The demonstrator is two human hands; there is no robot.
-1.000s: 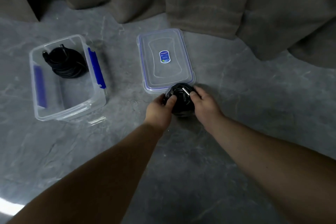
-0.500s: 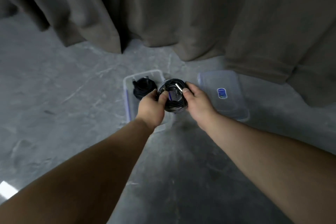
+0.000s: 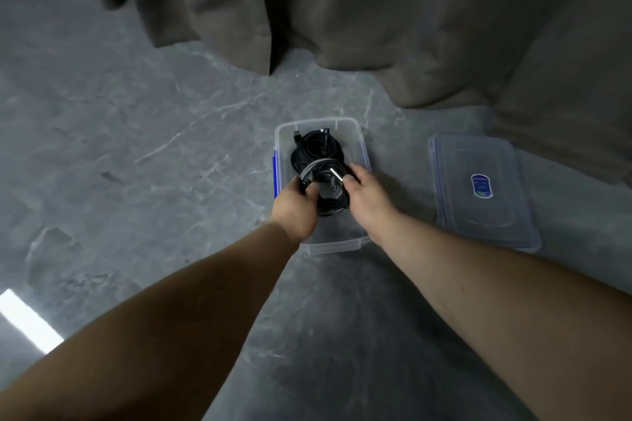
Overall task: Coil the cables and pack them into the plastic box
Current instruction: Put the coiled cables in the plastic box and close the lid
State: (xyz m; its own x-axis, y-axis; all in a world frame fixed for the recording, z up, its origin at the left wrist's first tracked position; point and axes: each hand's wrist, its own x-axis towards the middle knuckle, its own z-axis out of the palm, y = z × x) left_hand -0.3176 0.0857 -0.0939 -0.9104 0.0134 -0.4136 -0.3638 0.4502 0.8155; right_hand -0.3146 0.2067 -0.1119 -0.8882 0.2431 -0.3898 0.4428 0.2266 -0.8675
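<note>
Both hands — left point(image 3: 297, 205), right point(image 3: 364, 195) — gripped the coil point(image 3: 325, 181) over the box point(image 3: 355, 243), first coil point(image 3: 316, 147) just beyond — next, probably, lower and release.

No readable text showing; blue sticker point(image 3: 482, 186) sitting on the lid point(image 3: 455, 161), print too blurred.

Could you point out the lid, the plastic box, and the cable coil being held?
Lid point(image 3: 480, 212): head view, on its flat clear top below the blue sticker.
Plastic box point(image 3: 360, 143): head view, on its right wall.
Held cable coil point(image 3: 333, 205): head view, on the black loops between the hands.
</note>
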